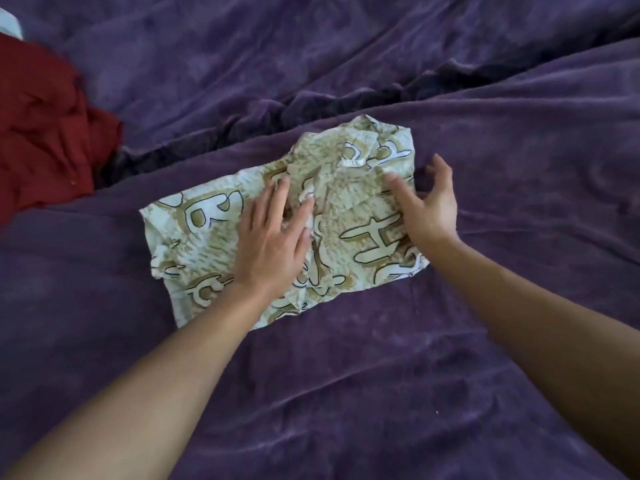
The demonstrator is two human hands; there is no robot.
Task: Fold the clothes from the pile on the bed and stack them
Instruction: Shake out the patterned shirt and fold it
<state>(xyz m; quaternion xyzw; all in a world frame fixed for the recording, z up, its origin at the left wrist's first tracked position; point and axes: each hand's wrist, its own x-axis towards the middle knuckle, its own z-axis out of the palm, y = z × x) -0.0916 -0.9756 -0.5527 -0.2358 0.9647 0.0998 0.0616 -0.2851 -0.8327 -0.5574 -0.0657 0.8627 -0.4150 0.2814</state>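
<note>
A cream and olive patterned garment [207, 233] with large outlined letters lies partly folded and wrinkled in the middle of the purple bed cover [346, 375]. My left hand [273, 237] lies flat on its middle, fingers straight, pressing the cloth down. My right hand [429, 206] is at the garment's right edge, fingers spread and loosely bent, its fingertips touching the cloth; it holds nothing.
A dark red garment [45, 126] lies crumpled at the left edge. A bit of pale cloth [10, 24] shows in the top left corner. A deep fold [311, 105] in the cover runs diagonally behind the patterned garment.
</note>
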